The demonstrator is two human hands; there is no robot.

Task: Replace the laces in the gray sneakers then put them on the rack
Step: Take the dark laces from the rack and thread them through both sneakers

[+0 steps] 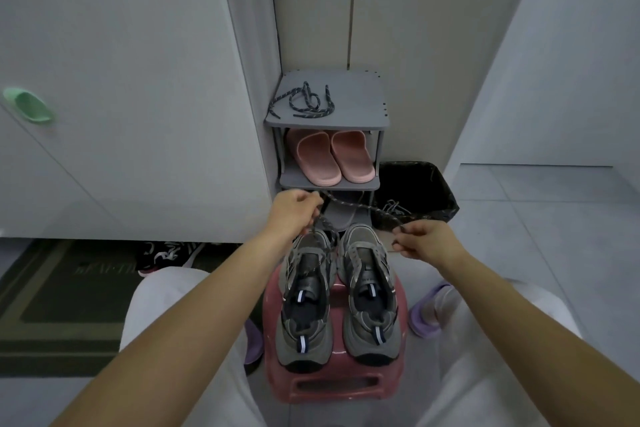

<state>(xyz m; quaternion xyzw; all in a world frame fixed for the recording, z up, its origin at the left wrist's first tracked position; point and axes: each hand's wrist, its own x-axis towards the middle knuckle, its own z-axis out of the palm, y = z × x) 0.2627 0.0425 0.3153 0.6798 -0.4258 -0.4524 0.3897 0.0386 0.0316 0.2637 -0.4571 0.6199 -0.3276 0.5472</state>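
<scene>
My left hand (298, 213) pinches the dark speckled lace (360, 207) above the left gray sneaker (304, 298), the lace trailing down over its tongue; my right hand (422, 241) pinches the other end, fingers curled. Right gray sneaker (369, 288) sits beside it on the red stool (332, 388), toes toward the rack (367, 114); a spare lace (304, 102) lies on its top shelf.

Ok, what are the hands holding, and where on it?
One dark shoelace: the left hand grips it midway, above a gray sneaker; the right hand pinches it near its end.
</scene>
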